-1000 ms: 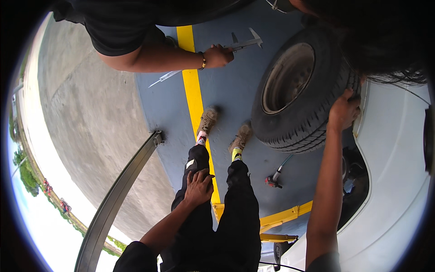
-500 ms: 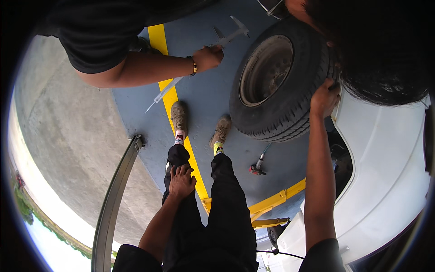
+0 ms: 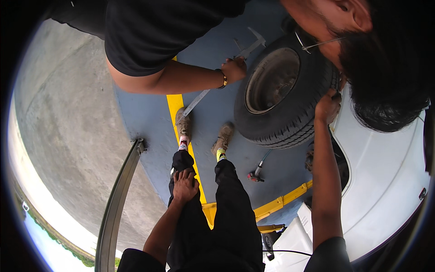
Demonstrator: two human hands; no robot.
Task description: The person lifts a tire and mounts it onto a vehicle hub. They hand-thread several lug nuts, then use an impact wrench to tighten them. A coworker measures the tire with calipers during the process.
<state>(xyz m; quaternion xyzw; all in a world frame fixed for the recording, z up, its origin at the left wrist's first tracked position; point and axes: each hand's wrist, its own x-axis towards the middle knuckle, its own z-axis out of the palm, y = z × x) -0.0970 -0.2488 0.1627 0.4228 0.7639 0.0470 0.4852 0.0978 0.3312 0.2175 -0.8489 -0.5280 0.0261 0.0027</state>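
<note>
My left hand (image 3: 185, 186) rests on the knee of my black trousers, its fingers laid out and holding nothing. On the right, my right hand (image 3: 328, 108) grips the tread of a black tire (image 3: 281, 131), its fingers curled partly out of sight. The tire stands upright on a dull, dirty steel rim (image 3: 257, 88). Across from me a co-worker's hand (image 3: 234, 69), with a beaded bracelet, holds a large vernier caliper (image 3: 197, 100). The caliper's jaws are close to the tire's far side, and its long scale slants down toward my left shoe.
A red and black tool (image 3: 255, 177) with a silver stem and a teal hose lies on the blue floor. White vehicle bodywork (image 3: 385, 172) fills the right. A yellow metal arm (image 3: 283, 198) runs behind my legs; a metal rail (image 3: 117, 199) rises at left. The co-worker's head leans over the tire.
The co-worker's hand and caliper have shifted right, closer to the tire. The co-worker's head and glasses have come further into view. My hands keep their places on the knee and tire.
</note>
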